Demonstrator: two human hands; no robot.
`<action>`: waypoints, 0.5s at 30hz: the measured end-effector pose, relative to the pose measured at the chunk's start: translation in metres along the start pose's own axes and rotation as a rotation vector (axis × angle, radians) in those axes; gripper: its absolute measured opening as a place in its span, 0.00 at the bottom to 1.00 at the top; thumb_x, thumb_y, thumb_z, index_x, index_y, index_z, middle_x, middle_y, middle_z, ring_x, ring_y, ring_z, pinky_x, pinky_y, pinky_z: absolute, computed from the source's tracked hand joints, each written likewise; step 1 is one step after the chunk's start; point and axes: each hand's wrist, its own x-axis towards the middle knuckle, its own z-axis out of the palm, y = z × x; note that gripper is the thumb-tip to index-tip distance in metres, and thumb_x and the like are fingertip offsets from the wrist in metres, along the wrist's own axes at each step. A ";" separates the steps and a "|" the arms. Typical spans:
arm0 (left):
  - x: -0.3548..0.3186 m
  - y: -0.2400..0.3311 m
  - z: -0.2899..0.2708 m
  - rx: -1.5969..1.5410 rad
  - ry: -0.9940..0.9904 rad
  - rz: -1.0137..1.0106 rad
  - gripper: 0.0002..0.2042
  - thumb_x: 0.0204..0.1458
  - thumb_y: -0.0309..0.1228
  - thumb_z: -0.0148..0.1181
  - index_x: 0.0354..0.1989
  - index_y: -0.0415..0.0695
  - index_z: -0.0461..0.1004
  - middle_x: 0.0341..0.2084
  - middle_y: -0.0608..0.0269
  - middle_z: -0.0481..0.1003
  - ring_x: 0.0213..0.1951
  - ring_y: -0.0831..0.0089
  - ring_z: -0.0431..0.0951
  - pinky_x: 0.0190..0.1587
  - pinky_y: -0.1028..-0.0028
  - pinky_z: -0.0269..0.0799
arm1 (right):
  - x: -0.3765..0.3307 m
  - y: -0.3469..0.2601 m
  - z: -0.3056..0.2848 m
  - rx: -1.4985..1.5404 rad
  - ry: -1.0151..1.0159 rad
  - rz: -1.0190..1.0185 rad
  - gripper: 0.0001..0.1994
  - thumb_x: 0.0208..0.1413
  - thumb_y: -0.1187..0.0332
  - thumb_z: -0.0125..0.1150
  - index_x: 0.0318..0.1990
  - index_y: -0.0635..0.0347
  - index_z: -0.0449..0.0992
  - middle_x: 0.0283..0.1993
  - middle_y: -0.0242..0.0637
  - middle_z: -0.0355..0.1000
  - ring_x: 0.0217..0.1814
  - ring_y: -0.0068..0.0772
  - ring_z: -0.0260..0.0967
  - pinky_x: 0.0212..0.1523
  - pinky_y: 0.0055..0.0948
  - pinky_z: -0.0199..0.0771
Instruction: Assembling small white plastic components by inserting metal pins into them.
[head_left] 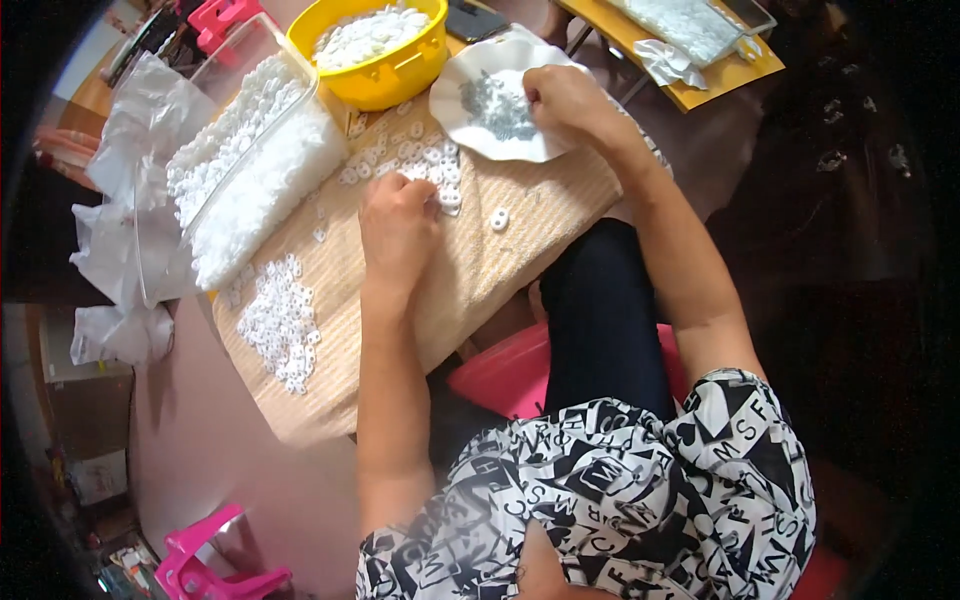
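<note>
Your left hand (398,222) rests knuckles-up on the tan cloth-covered board (480,270), fingers curled over the near edge of a cluster of small white rings (415,160); whether it grips any is hidden. Your right hand (562,98) lies closed over the rim of the white dish (470,80), fingertips out of sight among the small grey parts (495,105), too small to make out. One ring (499,218) lies apart between your hands.
</note>
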 end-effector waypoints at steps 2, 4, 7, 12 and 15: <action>-0.002 0.000 0.001 0.014 0.024 0.028 0.04 0.34 0.22 0.57 0.20 0.44 0.74 0.21 0.58 0.69 0.29 0.58 0.69 0.33 0.65 0.65 | 0.000 0.007 0.007 0.050 0.160 -0.040 0.08 0.31 0.73 0.54 0.23 0.66 0.74 0.28 0.50 0.71 0.34 0.49 0.70 0.36 0.39 0.70; -0.007 -0.004 0.001 0.019 0.046 0.050 0.03 0.33 0.21 0.56 0.19 0.43 0.71 0.20 0.57 0.68 0.28 0.57 0.68 0.33 0.63 0.65 | 0.005 -0.009 0.001 0.056 0.006 0.109 0.07 0.36 0.75 0.50 0.25 0.67 0.73 0.29 0.54 0.70 0.35 0.51 0.69 0.38 0.41 0.68; -0.010 0.000 -0.008 -0.057 0.053 0.054 0.05 0.34 0.19 0.53 0.22 0.41 0.70 0.20 0.55 0.68 0.26 0.57 0.68 0.31 0.63 0.64 | 0.007 -0.022 0.002 0.084 -0.039 0.228 0.09 0.33 0.76 0.51 0.26 0.67 0.73 0.29 0.53 0.71 0.36 0.52 0.70 0.37 0.42 0.70; -0.021 0.003 -0.022 -0.306 0.162 -0.118 0.09 0.38 0.14 0.52 0.29 0.37 0.72 0.23 0.53 0.72 0.24 0.63 0.72 0.28 0.73 0.67 | 0.004 -0.027 -0.007 0.052 -0.012 0.278 0.09 0.32 0.76 0.52 0.26 0.61 0.74 0.30 0.48 0.71 0.35 0.48 0.70 0.36 0.40 0.70; -0.023 0.012 -0.027 -0.458 0.233 -0.288 0.06 0.44 0.16 0.54 0.31 0.36 0.72 0.25 0.57 0.74 0.25 0.74 0.73 0.28 0.77 0.67 | 0.006 -0.029 -0.014 0.009 -0.002 0.331 0.09 0.32 0.76 0.52 0.26 0.58 0.75 0.31 0.45 0.72 0.35 0.46 0.70 0.36 0.39 0.69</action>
